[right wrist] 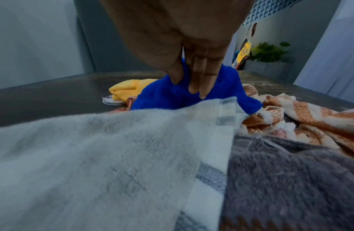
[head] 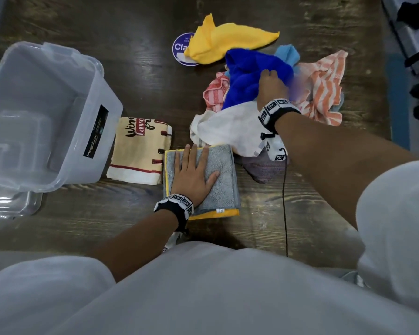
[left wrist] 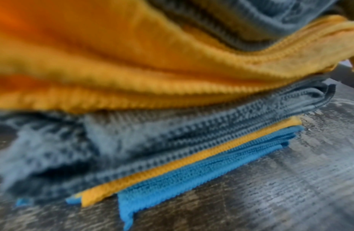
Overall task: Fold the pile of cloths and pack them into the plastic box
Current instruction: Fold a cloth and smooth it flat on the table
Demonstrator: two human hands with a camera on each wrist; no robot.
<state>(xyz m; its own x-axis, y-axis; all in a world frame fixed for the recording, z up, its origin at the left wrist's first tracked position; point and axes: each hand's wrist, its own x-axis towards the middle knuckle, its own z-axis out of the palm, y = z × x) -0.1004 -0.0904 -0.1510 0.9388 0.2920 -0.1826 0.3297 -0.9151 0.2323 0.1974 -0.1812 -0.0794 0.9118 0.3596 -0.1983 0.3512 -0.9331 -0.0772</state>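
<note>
Left hand (head: 194, 175) lies flat, palm down, fingers straight and spread, pointing away from the person. It presses on the grey cloth (head: 223, 187) that tops a folded stack (left wrist: 172, 140) and holds nothing. The left wrist view shows the stack's layered edges on the wooden table (head: 131, 68): grey, yellow, grey, yellow, then blue at the bottom. The stack's sides lie square to the person.

Right hand (head: 271, 87) reaches forward over the loose pile. Its thumb and fingertips (right wrist: 193, 87) are curled down and pinch a bunched royal blue cloth (head: 249, 76) on top of the pile. That cloth's length runs from far to near.

Around it lie a white towel (head: 228, 126) under the right wrist, an orange-and-white striped cloth (head: 324, 85) to the right, a pink checked cloth (head: 214, 93) to the left, and a light blue cloth (head: 287, 54) behind. A purple-grey cloth (head: 259, 168) shows at the pile's near edge. Farther off, a yellow cloth (head: 228, 42) stretches left to right, one corner pointing away, partly covering a round purple sticker (head: 182, 48).

At the left stands the translucent plastic box (head: 94, 131), open side up, its long axis running near to far. Between the box and the stack lies a folded cream tea towel (head: 140, 151), touching the stack. Its printed lettering faces the person and a red stripe crosses its near end.
</note>
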